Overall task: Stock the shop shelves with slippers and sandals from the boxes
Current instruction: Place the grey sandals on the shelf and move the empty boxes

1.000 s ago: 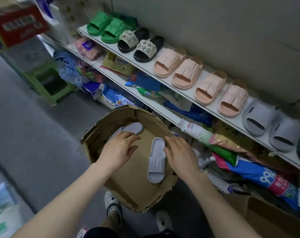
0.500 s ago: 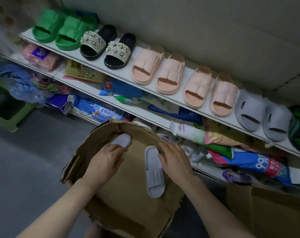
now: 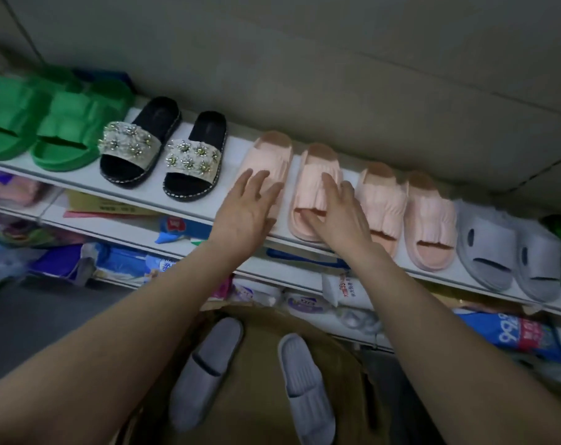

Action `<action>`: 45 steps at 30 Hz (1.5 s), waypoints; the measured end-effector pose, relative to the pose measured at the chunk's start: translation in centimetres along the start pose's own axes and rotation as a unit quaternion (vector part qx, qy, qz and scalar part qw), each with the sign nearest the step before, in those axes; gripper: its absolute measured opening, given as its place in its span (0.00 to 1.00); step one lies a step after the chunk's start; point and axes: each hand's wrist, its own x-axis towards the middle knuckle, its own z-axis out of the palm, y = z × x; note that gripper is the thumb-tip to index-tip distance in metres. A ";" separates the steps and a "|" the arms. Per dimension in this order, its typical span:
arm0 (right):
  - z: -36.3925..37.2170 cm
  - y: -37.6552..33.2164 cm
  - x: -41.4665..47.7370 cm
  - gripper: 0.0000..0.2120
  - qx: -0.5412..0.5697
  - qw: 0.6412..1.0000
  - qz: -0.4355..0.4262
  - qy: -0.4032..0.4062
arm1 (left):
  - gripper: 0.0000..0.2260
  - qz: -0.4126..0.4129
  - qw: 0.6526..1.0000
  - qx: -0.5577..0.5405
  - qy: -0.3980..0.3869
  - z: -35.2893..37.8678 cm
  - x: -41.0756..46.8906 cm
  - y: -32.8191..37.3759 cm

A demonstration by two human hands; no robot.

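Both hands have left the box and gone up to the shelf, and the view has tipped up, so the box now sits low at 6 o'clock.

The shelf (image 3: 237,139) runs from 9 o'clock down to 4 o'clock under a plain wall. Lower shelves beneath it hold packets (image 3: 121,261). The box (image 3: 260,364), brown cardboard, lies open at 6 o'clock with two grey slippers in it, apart from each other: one (image 3: 205,370) at its 9 o'clock side, the other (image 3: 305,390) at its 3 o'clock side.

Along the shelf from 9 o'clock stand green slippers (image 3: 70,133), black sandals (image 3: 192,159) with beaded straps, four pink slippers, then a grey pair (image 3: 488,245) at 3 o'clock.

The left hand (image 3: 247,207), fingers spread and straight, is over the toe end of the first pink slipper (image 3: 271,155); blur hides whether it touches. The right hand (image 3: 337,213) lies on the strap of the second pink slipper (image 3: 317,178), fingers straight, thumb at the toe opening. The other pink pair (image 3: 430,220) stands just to 3 o'clock of that hand.
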 end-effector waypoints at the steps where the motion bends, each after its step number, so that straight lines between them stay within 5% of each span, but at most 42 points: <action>1: 0.3 -0.3 0.8 0.40 0.008 1.000 0.015 -0.007 | 0.30 0.002 0.999 0.023 -0.030 0.2 1.2 -0.5; 4: 1.2 -1.4 2.0 0.40 0.014 1.000 0.020 0.011 | 0.31 -0.012 0.996 0.012 -0.087 0.9 2.5 -2.1; 21: 3.4 -7.1 4.0 0.36 0.014 0.999 -0.032 0.026 | 0.29 -0.028 0.998 0.017 -0.047 -0.1 0.8 -8.5; 28: 1.0 -0.5 1.1 0.26 -0.169 0.979 0.041 0.106 | 0.25 0.066 0.997 -0.004 -0.027 0.9 1.3 -3.8; 33: 0.7 4.2 -0.3 0.28 -0.240 0.966 0.100 0.003 | 0.26 0.067 0.996 0.019 -0.053 2.0 1.2 0.2; 45: -1.1 8.8 -3.4 0.28 -0.188 0.981 0.042 0.015 | 0.22 0.039 0.998 0.019 -0.037 2.6 -1.6 2.9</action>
